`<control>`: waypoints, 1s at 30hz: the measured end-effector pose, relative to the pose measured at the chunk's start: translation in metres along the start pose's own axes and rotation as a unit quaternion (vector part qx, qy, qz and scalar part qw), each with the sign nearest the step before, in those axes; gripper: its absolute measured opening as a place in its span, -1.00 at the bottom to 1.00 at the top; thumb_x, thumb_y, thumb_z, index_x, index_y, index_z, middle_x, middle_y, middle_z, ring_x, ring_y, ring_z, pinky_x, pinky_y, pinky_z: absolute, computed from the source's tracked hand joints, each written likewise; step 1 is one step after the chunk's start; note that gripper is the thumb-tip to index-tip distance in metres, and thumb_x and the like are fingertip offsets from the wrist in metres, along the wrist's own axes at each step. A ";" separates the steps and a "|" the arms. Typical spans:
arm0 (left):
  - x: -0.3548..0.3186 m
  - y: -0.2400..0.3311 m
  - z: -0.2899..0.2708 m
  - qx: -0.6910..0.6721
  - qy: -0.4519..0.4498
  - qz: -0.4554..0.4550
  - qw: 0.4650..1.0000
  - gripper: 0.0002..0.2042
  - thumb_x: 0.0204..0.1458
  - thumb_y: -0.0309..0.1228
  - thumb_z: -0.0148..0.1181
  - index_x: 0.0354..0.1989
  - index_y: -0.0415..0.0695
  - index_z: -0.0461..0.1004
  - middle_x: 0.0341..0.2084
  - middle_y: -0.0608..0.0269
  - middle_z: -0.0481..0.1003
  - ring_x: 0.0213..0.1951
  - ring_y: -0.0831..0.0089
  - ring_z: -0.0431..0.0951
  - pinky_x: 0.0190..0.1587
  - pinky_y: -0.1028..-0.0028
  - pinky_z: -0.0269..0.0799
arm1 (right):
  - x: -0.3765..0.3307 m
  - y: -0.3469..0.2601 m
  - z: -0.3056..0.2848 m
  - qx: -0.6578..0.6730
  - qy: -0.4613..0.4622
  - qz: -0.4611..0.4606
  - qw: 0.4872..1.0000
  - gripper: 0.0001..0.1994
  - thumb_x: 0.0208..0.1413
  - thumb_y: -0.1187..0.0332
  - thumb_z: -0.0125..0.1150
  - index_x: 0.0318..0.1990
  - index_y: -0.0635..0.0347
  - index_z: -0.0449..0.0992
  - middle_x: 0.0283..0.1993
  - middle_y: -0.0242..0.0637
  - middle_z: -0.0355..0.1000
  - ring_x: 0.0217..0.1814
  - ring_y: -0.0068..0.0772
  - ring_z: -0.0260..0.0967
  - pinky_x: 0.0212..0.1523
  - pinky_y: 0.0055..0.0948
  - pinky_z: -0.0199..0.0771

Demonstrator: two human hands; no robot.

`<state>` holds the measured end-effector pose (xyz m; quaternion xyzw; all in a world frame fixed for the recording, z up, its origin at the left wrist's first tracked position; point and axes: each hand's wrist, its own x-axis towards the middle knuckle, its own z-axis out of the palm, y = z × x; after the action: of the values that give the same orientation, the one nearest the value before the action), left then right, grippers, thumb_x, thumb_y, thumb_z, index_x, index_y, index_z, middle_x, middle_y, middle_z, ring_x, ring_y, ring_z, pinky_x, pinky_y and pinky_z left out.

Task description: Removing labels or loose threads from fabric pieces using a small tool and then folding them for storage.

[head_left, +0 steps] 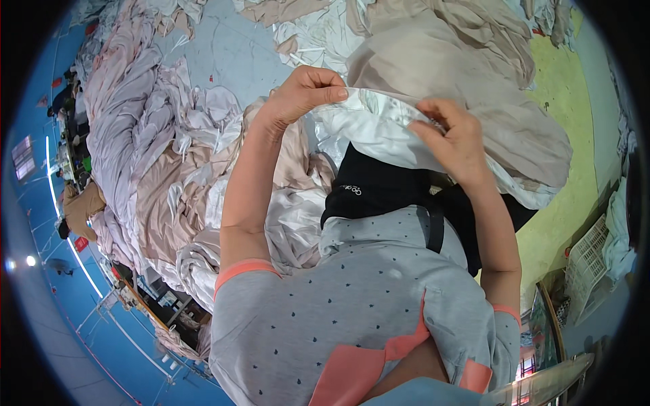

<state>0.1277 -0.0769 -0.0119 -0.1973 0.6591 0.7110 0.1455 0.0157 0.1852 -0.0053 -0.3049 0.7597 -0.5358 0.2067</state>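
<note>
Glossy white satin cloth (379, 128) stretches between a worker's two raised hands above heaps of fabric on a workshop floor. The left hand (301, 95) pinches the folded top edge, thumb and fingertips clamped together on the hem; the right hand (453, 139) grips the same edge further along, fingers curled shut over the cloth. The sheet hangs from that edge down over a black waist bag (379, 189) at the front of the worker's grey dotted shirt with coral trim (365, 291).

The slick satin looks liable to slide out of either pinch, since only a narrow strip of hem is held; if it drops it would likely land among the pale beige fabric pile (447, 74) and the lilac and white cloth heaps (135, 155), where similar pieces could be confused. The trailing lower part may also snag on the bag strap.

A white slatted plastic crate (588, 260) stands at the right on the yellow-green floor (562, 101); its contents cannot be made out.
</note>
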 end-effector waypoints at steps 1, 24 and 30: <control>0.001 0.002 0.002 0.004 0.003 0.015 1.000 -0.87 0.00 -0.40 0.28 -0.47 -0.20 0.54 -0.60 0.55 0.39 -0.51 0.76 0.25 -0.43 0.67 0.17 | 0.002 0.000 -0.002 -0.001 -0.002 0.000 1.000 -0.87 -0.02 0.45 0.26 -0.29 0.27 0.52 -0.50 -0.41 0.40 -0.45 -0.60 0.27 -0.38 -0.60 0.27; 0.004 0.007 0.001 0.007 -0.052 0.020 0.998 -0.87 -0.04 -0.41 0.31 -0.43 -0.23 0.55 -0.61 0.55 0.40 -0.53 0.78 0.26 -0.50 0.68 0.14 | 0.049 -0.002 0.010 0.038 -0.179 0.124 0.975 -0.83 0.03 0.37 0.24 -0.37 0.33 0.51 -0.57 -0.57 0.28 -0.52 -0.79 0.16 -0.52 -0.67 0.12; 0.001 -0.018 -0.021 0.053 -0.051 -0.009 0.997 -0.86 -0.09 -0.45 0.35 -0.41 -0.24 0.55 -0.57 0.52 0.42 -0.50 0.77 0.28 -0.45 0.69 0.17 | 0.041 -0.009 -0.032 0.122 -0.112 0.187 0.968 -0.86 0.01 0.36 0.27 -0.41 0.23 0.49 -0.58 -0.66 0.20 -0.56 -0.84 0.04 -0.59 -0.67 -0.01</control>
<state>0.1374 -0.0967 -0.0289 -0.1589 0.6859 0.6826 0.1958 -0.0319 0.1769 0.0145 -0.1884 0.7041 -0.5386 0.4228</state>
